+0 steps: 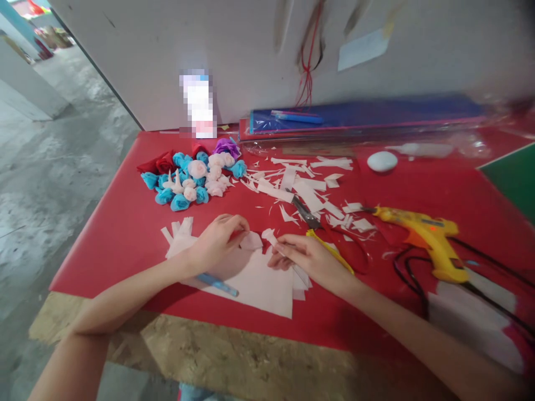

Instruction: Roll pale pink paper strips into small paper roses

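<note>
My right hand [303, 255] pinches a small white crepe-paper flower bud [270, 237] between thumb and fingers. Just left of it, my left hand [223, 236] has its fingers curled together at a pale paper petal [251, 241], which it appears to pinch; the contact is partly hidden. Both hands are above white paper sheets [263, 292] near the table's front. On the sheets, below my left forearm, lies a blue pen [218, 284]. Scissors [307, 213] with yellow and red handles lie beyond my right hand, their handles partly hidden by it.
Finished blue, white, red and purple paper flowers [190, 181] are heaped at the back left. White paper scraps [309, 195] litter the red tabletop [104, 234]. A yellow glue gun [422, 225] with black cords lies right, near a white egg-shaped object [382, 161]. Wrapped blue sheets [368, 117] line the back.
</note>
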Tool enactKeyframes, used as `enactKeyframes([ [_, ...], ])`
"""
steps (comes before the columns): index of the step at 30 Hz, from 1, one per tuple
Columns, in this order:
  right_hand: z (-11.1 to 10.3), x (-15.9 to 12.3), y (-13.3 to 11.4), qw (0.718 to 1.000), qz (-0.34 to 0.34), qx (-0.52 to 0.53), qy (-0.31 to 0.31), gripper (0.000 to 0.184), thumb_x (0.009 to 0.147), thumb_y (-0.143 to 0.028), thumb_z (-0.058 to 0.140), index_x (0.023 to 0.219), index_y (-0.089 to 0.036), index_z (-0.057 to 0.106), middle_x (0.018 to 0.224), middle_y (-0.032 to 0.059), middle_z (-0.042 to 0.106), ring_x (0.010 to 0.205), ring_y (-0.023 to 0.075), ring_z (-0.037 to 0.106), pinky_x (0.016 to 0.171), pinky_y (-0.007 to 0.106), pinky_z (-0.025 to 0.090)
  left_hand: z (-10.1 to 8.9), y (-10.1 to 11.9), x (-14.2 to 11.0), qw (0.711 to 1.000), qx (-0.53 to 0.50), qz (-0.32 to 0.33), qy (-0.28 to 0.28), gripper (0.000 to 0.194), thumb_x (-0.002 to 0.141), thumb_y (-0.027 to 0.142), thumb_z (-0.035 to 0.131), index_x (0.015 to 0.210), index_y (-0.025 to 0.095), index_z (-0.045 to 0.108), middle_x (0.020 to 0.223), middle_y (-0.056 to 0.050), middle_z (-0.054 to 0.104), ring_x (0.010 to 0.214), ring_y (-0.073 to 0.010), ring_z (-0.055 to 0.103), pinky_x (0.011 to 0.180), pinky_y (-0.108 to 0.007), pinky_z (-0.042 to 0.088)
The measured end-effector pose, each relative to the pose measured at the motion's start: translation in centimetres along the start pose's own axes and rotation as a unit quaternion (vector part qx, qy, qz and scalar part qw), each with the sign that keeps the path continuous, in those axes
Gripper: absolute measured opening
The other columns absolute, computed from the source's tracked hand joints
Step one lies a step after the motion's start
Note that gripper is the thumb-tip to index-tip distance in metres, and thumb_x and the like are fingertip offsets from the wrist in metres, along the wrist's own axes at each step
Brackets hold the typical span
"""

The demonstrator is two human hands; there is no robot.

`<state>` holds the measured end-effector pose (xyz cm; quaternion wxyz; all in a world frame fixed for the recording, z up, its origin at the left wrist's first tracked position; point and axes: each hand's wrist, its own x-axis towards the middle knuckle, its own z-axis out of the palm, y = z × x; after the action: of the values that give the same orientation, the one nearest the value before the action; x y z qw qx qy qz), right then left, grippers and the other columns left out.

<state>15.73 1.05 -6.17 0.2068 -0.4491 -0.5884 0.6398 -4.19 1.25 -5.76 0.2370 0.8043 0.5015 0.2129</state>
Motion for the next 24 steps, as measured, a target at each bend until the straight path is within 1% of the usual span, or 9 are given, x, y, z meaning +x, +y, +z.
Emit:
enactKeyframes([
  [3, -0.2, -0.9, -1.2, 0.999, -0.040, -0.001, 0.027, 0.031, 0.079, -0.045, 0.048, 0.071, -0.016, 0.057, 0.066, 0.0073, 0.068, 0.062, 0.0161, 0.063, 0.053, 0.026, 0.049, -1.1, 0.7, 0.0, 0.998, -0.044, -0.030, 0.022, 0.003, 0.081, 0.015, 0.048, 0.079, 0.016, 0.050, 0.072, 0.001, 0.064, 0.063, -0.0091, 0.060, 0.057, -0.019, 0.047],
  [5, -0.4, -1.7, -1.9, 0.996, -0.069, -0.009, 0.053, 0.032, 0.080, -0.047, 0.048, 0.073, -0.018, 0.059, 0.071, 0.0072, 0.069, 0.065, 0.0166, 0.062, 0.055, 0.026, 0.049, -1.8, 1.3, -0.2, 0.996, -0.073, -0.040, 0.041, 0.005, 0.081, 0.020, 0.051, 0.081, 0.015, 0.050, 0.071, 0.002, 0.064, 0.057, -0.0071, 0.060, 0.051, -0.015, 0.046],
  [8, -0.7, -2.7, -2.3, 0.983, -0.154, -0.034, 0.091, 0.030, 0.082, -0.045, 0.048, 0.070, -0.021, 0.062, 0.076, 0.0052, 0.068, 0.070, 0.0168, 0.062, 0.065, 0.028, 0.049, -2.5, 2.5, -0.4, 0.990, -0.108, -0.039, 0.076, 0.010, 0.080, 0.025, 0.053, 0.081, 0.015, 0.053, 0.071, 0.001, 0.065, 0.059, -0.0076, 0.062, 0.050, -0.014, 0.047],
  [11, -1.0, -3.2, -1.9, 0.940, -0.306, -0.082, 0.125, 0.021, 0.086, -0.035, 0.045, 0.081, -0.026, 0.064, 0.089, 0.0037, 0.066, 0.080, 0.0173, 0.061, 0.073, 0.029, 0.047, -3.2, 4.3, -0.5, 0.982, -0.152, -0.028, 0.109, 0.009, 0.076, 0.024, 0.058, 0.079, 0.015, 0.058, 0.072, 0.001, 0.067, 0.064, -0.0095, 0.064, 0.054, -0.014, 0.050],
  [13, -1.1, -3.4, -1.5, 0.913, -0.372, -0.102, 0.131, 0.018, 0.087, -0.029, 0.046, 0.089, -0.030, 0.064, 0.103, 0.0027, 0.063, 0.088, 0.0174, 0.058, 0.077, 0.030, 0.046, -3.7, 5.5, -0.5, 0.975, -0.186, -0.011, 0.120, 0.007, 0.073, 0.022, 0.062, 0.077, 0.016, 0.062, 0.072, 0.001, 0.068, 0.063, -0.0088, 0.064, 0.055, -0.014, 0.051],
  [16, -1.0, -3.5, -1.1, 0.901, -0.400, -0.104, 0.134, 0.019, 0.085, -0.025, 0.049, 0.093, -0.034, 0.064, 0.118, 0.0005, 0.054, 0.097, 0.0179, 0.053, 0.081, 0.032, 0.044, -4.4, 7.0, -0.2, 0.966, -0.234, 0.012, 0.110, 0.002, 0.071, 0.017, 0.064, 0.073, 0.016, 0.064, 0.070, 0.002, 0.069, 0.061, -0.0080, 0.064, 0.059, -0.012, 0.053],
  [18, -0.9, -3.7, -1.2, 0.897, -0.407, -0.109, 0.137, 0.020, 0.085, -0.024, 0.049, 0.094, -0.035, 0.063, 0.120, 0.0012, 0.053, 0.098, 0.0193, 0.052, 0.079, 0.033, 0.044, -4.6, 7.5, 0.1, 0.960, -0.259, 0.015, 0.105, 0.002, 0.070, 0.014, 0.065, 0.070, 0.016, 0.065, 0.069, 0.003, 0.069, 0.062, -0.0086, 0.065, 0.059, -0.011, 0.053],
  [21, -0.8, -4.0, -1.8, 0.885, -0.422, -0.141, 0.141, 0.020, 0.085, -0.023, 0.049, 0.096, -0.031, 0.063, 0.104, 0.0054, 0.060, 0.089, 0.0204, 0.055, 0.071, 0.032, 0.046, -4.6, 7.7, 0.2, 0.952, -0.283, 0.023, 0.115, 0.002, 0.069, 0.014, 0.066, 0.068, 0.016, 0.065, 0.068, 0.002, 0.069, 0.063, -0.0096, 0.065, 0.058, -0.013, 0.054],
  [24, -0.7, -4.4, -2.4, 0.872, -0.434, -0.165, 0.155, 0.018, 0.084, -0.020, 0.049, 0.094, -0.026, 0.063, 0.086, 0.0065, 0.063, 0.077, 0.0199, 0.056, 0.064, 0.031, 0.046, -4.4, 7.8, 0.3, 0.943, -0.306, 0.048, 0.122, 0.007, 0.068, 0.017, 0.068, 0.074, 0.016, 0.066, 0.072, 0.000, 0.069, 0.064, -0.0101, 0.064, 0.062, -0.016, 0.054],
])
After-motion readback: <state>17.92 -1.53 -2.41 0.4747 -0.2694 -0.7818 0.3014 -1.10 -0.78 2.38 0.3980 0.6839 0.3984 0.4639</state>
